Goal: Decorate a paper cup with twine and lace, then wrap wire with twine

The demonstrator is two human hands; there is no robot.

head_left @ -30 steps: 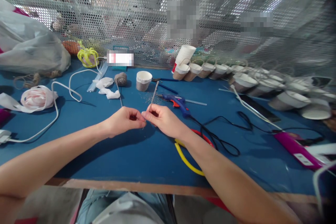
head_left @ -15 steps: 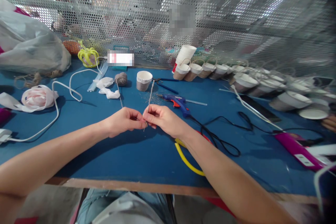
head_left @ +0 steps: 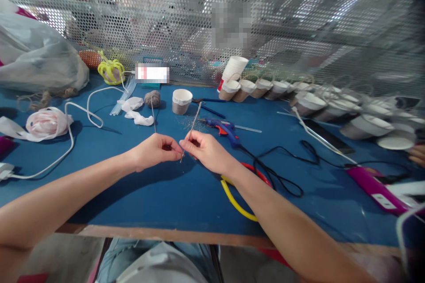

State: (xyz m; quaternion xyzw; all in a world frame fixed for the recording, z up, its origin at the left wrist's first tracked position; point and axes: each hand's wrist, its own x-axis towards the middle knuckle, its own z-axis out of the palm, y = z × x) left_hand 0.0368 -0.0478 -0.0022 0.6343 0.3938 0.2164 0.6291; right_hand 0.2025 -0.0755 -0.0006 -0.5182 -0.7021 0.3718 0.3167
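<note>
My right hand (head_left: 210,152) pinches a thin pale stick-like piece, perhaps yarn-wrapped wire (head_left: 195,116), which tilts up to the right and pokes out below the fingers. Close beside it, my left hand (head_left: 153,152) is closed at the fingertips near the lower end of that piece. A strand of grey yarn (head_left: 154,119) runs from the yarn ball (head_left: 152,98) down to my left hand, where the fingers hide its end. Beyond the hands stands a white-lined grey cup (head_left: 181,102).
A blue glue gun (head_left: 229,132) lies right of centre, its black cable trailing. Behind it rest blue-handled pliers (head_left: 212,109). Many wrapped cups (head_left: 308,104) line the back right. A purple power strip (head_left: 378,190), yellow tubing (head_left: 234,201) and white plastic (head_left: 137,115) also lie about.
The thin piece in my right hand leans further to the right, and more of it shows above the fingers. My left hand has shifted slightly left, widening the gap between the hands.
</note>
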